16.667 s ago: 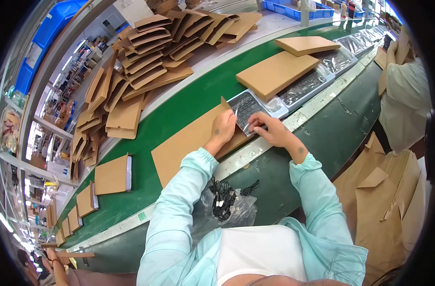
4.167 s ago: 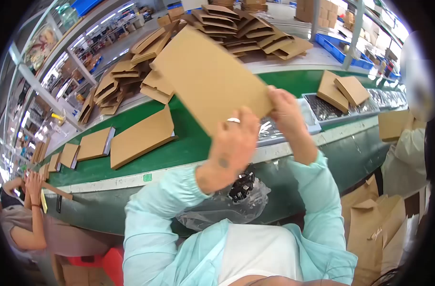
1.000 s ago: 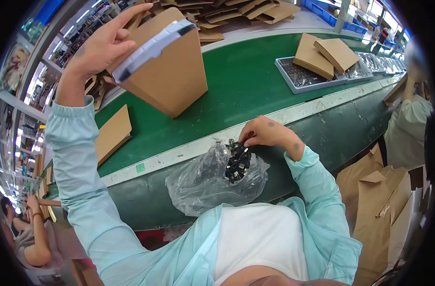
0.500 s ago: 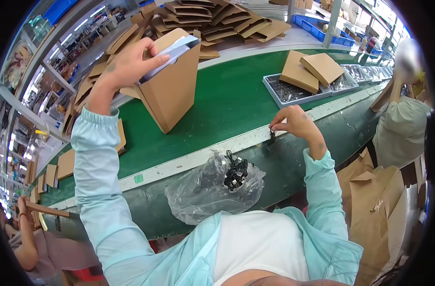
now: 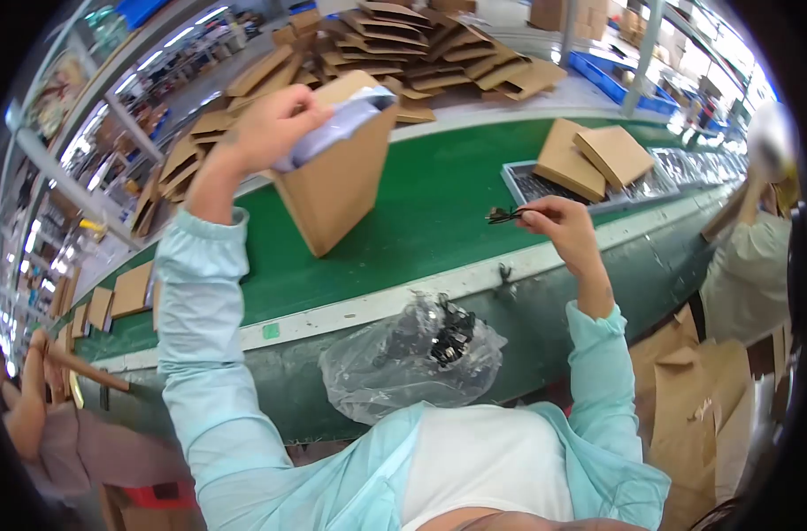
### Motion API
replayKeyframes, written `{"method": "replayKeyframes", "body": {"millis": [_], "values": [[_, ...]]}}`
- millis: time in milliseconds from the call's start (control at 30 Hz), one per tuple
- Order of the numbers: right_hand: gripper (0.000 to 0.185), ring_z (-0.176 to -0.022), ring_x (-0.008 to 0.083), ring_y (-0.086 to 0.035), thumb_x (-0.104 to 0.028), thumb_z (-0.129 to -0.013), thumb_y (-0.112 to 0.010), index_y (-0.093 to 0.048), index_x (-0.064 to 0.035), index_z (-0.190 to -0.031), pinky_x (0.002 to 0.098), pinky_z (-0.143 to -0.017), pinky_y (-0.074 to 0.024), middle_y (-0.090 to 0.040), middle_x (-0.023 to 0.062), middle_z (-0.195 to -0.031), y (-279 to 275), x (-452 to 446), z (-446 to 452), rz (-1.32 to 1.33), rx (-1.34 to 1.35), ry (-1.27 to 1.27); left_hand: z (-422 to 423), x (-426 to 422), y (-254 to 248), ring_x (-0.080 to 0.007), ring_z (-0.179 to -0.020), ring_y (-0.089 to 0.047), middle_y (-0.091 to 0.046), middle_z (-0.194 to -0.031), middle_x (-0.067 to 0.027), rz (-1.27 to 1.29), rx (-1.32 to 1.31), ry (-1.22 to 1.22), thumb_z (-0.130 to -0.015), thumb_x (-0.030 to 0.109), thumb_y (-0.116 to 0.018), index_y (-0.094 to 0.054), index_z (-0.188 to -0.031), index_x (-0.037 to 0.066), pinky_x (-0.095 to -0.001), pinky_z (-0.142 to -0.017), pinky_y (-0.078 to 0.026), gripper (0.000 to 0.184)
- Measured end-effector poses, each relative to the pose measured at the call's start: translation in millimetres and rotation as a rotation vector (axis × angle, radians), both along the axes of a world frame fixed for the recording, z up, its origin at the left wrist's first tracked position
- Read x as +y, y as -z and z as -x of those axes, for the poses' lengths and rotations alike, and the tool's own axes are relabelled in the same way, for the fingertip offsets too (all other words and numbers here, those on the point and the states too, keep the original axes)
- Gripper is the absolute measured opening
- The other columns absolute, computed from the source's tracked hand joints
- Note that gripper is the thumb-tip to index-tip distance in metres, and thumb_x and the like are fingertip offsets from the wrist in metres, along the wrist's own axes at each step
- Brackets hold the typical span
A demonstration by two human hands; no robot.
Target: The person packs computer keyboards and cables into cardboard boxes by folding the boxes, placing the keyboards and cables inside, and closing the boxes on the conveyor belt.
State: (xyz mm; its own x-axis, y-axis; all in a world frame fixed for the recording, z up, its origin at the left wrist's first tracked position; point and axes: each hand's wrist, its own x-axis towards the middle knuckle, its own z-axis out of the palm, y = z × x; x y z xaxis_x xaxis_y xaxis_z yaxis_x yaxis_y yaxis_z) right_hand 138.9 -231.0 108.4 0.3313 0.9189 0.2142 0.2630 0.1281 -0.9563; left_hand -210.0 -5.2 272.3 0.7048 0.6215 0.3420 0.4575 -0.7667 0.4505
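My left hand is closed at the top of an open cardboard box, which stands tilted on the green belt. A pale plastic-wrapped item sticks out of the box beside my fingers; exactly which layer they pinch is partly hidden. Over the belt, my right hand pinches a short black cable, its connector end pointing left. Nearer my body lies a clear plastic bag with a bundle of black cables at its opening.
Two closed cardboard boxes rest on a tray to the right. Flattened cartons are heaped behind the belt. A small black object sits at the white rail. Other people work at both sides.
My right hand has lifted away from the rail and moved forward over the belt with the cable. My left hand stays at the box top. The whole view has shifted slightly.
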Motion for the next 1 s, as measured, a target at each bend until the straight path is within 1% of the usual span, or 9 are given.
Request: {"method": "replayKeyframes", "body": {"millis": [100, 200, 300, 400, 467, 567, 667, 833, 1000], "values": [[0.016, -0.091, 0.0137, -0.070, 0.010, -0.085, -0.069, -0.072, 0.0050, -0.101, 0.0243, -0.083, -0.0557, -0.073, 0.0106, -0.101, -38, 18, 53, -0.416, 0.147, -0.106, -6, -21, -4, -0.0091, -0.072, -0.048, -0.052, -0.075, -0.0002, -0.002, 0.042, -0.044, -0.096, 0.037, -0.063, -0.059, -0.089, 0.006, -0.0274, -0.063, -0.039, 0.032], [0.018, -0.091, 0.0167, -0.070, 0.010, -0.084, -0.070, -0.072, 0.0029, -0.101, 0.0272, -0.085, -0.0566, -0.073, 0.0094, -0.102, -69, 34, 103, -0.641, -0.123, -0.043, -15, -45, -5, -0.0098, -0.070, -0.048, -0.054, -0.074, -0.0008, -0.009, 0.081, -0.082, -0.095, 0.039, -0.065, -0.059, -0.087, 0.006, -0.0287, -0.061, -0.039, 0.034], [0.019, -0.089, 0.0160, -0.071, 0.009, -0.081, -0.072, -0.073, 0.0002, -0.098, 0.0264, -0.079, -0.0581, -0.074, 0.0090, -0.101, -86, 45, 136, -0.729, -0.389, -0.028, -17, -48, -1, -0.0107, -0.067, -0.048, -0.055, -0.072, -0.0011, -0.031, 0.094, -0.092, -0.094, 0.041, -0.066, -0.059, -0.086, 0.006, -0.0299, -0.059, -0.039, 0.036], [0.020, -0.088, 0.0172, -0.072, 0.009, -0.079, -0.073, -0.073, -0.0010, -0.097, 0.0275, -0.074, -0.0595, -0.074, 0.0089, -0.102, -81, 57, 150, -0.767, -0.381, -0.124, -15, -47, 2, -0.0114, -0.066, -0.048, -0.054, -0.070, -0.0018, -0.046, 0.087, -0.102, -0.094, 0.042, -0.065, -0.059, -0.085, 0.006, -0.0305, -0.058, -0.039, 0.037], [0.020, -0.088, 0.0162, -0.071, 0.011, -0.080, -0.071, -0.072, 0.0000, -0.097, 0.0277, -0.074, -0.0596, -0.074, 0.0078, -0.101, -78, 61, 153, -0.759, -0.300, -0.197, -13, -46, 2, -0.0116, -0.065, -0.048, -0.054, -0.069, -0.0018, -0.037, 0.078, -0.102, -0.094, 0.042, -0.065, -0.059, -0.085, 0.006, -0.0306, -0.058, -0.039, 0.038], [0.019, -0.088, 0.0146, -0.071, 0.010, -0.081, -0.071, -0.072, 0.0004, -0.098, 0.0272, -0.074, -0.0595, -0.074, 0.0067, -0.100, -74, 60, 158, -0.721, -0.165, -0.199, -12, -53, -2, -0.0248, -0.072, -0.064, -0.067, -0.078, -0.0108, -0.014, 0.099, -0.129, -0.091, 0.045, -0.063, -0.062, -0.083, 0.005, -0.0383, -0.065, -0.048, 0.042], [0.018, -0.088, 0.0125, -0.071, 0.009, -0.084, -0.071, -0.072, 0.0010, -0.099, 0.0250, -0.075, -0.0585, -0.075, 0.0064, -0.097, -71, 62, 166, -0.700, -0.056, -0.090, -13, -50, 7, -0.0121, -0.063, -0.047, -0.054, -0.069, -0.0025, 0.001, 0.040, -0.109, -0.094, 0.042, -0.066, -0.058, -0.083, 0.005, -0.0313, -0.057, -0.038, 0.039], [0.014, -0.086, 0.0106, -0.070, 0.005, -0.088, -0.070, -0.072, 0.0035, -0.102, 0.0224, -0.077, -0.0567, -0.075, 0.0080, -0.092, -57, 71, 184, -0.527, 0.349, -0.228, -17, -56, 10, -0.0145, -0.063, -0.051, -0.057, -0.069, -0.0055, -0.057, 0.035, -0.087, -0.092, 0.041, -0.067, -0.059, -0.082, 0.004, -0.0326, -0.057, -0.041, 0.039], [0.013, -0.081, 0.0113, -0.071, 0.000, -0.089, -0.070, -0.073, 0.0047, -0.101, 0.0228, -0.076, -0.0568, -0.075, 0.0085, -0.089, -71, 68, 173, -0.354, 0.167, -0.296, -14, -62, 9, -0.0192, -0.062, -0.056, -0.061, -0.071, -0.0087, -0.095, 0.029, -0.111, -0.090, 0.040, -0.068, -0.060, -0.082, 0.003, -0.0348, -0.058, -0.044, 0.039]]}}
